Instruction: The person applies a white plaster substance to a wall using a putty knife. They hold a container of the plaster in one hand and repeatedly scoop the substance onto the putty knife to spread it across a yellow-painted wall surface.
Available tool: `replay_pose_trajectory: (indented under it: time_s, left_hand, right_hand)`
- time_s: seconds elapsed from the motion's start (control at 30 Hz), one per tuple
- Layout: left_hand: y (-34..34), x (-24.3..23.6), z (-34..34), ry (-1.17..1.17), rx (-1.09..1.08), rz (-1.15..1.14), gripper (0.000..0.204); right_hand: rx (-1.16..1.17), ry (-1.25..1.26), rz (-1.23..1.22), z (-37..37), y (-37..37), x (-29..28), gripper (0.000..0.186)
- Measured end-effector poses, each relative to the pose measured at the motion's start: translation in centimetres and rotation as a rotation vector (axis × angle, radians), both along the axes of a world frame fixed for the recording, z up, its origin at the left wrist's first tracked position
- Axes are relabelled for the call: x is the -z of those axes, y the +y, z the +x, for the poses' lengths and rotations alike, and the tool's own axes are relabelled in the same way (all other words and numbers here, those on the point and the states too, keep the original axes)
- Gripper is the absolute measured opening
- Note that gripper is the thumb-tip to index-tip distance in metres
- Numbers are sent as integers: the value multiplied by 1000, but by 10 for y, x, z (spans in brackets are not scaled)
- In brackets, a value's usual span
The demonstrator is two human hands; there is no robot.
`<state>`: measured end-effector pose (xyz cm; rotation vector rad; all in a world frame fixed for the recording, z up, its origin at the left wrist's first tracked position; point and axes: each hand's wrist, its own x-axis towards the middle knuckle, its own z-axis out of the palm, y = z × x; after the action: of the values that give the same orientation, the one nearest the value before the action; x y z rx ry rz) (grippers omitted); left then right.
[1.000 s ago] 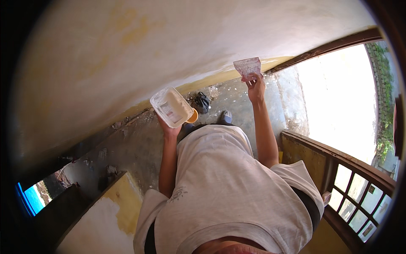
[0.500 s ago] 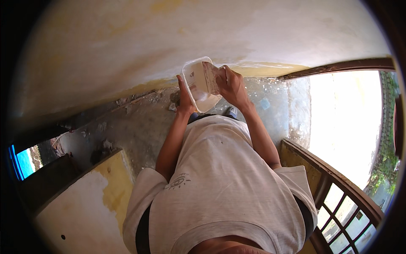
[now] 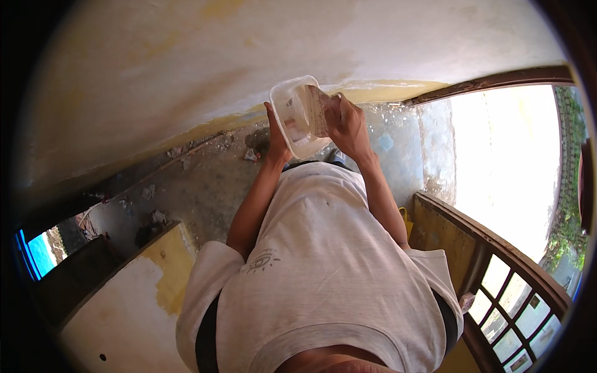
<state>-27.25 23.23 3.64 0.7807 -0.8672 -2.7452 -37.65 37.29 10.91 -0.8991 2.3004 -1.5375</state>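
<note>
My left hand (image 3: 277, 140) grips a white plastic tub (image 3: 289, 121) by its left side, tilted so I see into it, with pale material on its inside. My right hand (image 3: 347, 124) is shut on a flat, translucent, smeared scraper (image 3: 316, 110), whose blade reaches inside the tub against its right part. My fingers partly hide the scraper's upper edge. Beyond both hands rises the patchy white and yellow plastered wall (image 3: 186, 62).
Below lie the dusty concrete floor (image 3: 193, 186) with scattered debris and my shoe (image 3: 337, 155). At right are a bright doorway (image 3: 497, 149), a wooden-framed window grid (image 3: 516, 311) and a low yellow wall (image 3: 444, 221). Another low painted wall (image 3: 137, 280) stands at lower left.
From one second ago, my right hand has swung leftward with the scraper into the tub, and the tub has moved up and right to meet it. Since half a second ago both are slightly higher.
</note>
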Motion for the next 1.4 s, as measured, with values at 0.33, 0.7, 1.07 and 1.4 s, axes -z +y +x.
replay_pose_trajectory:
  time_s: [0.33,0.7,1.07,1.4]
  left_hand:
    - [0,26,-2,-32,38,-16,99]
    - [-17,43,12,-24,-238,152,71]
    - [-24,55,35,0,-318,201,55]
    - [-23,50,23,74,-329,211,54]
  right_hand:
    - [7,-778,-309,-13,60,32,16]
    - [444,-1164,-651,-66,68,176,17]
    - [367,-925,-921,-169,33,45,13]
    - [525,-764,-629,-127,51,188,21]
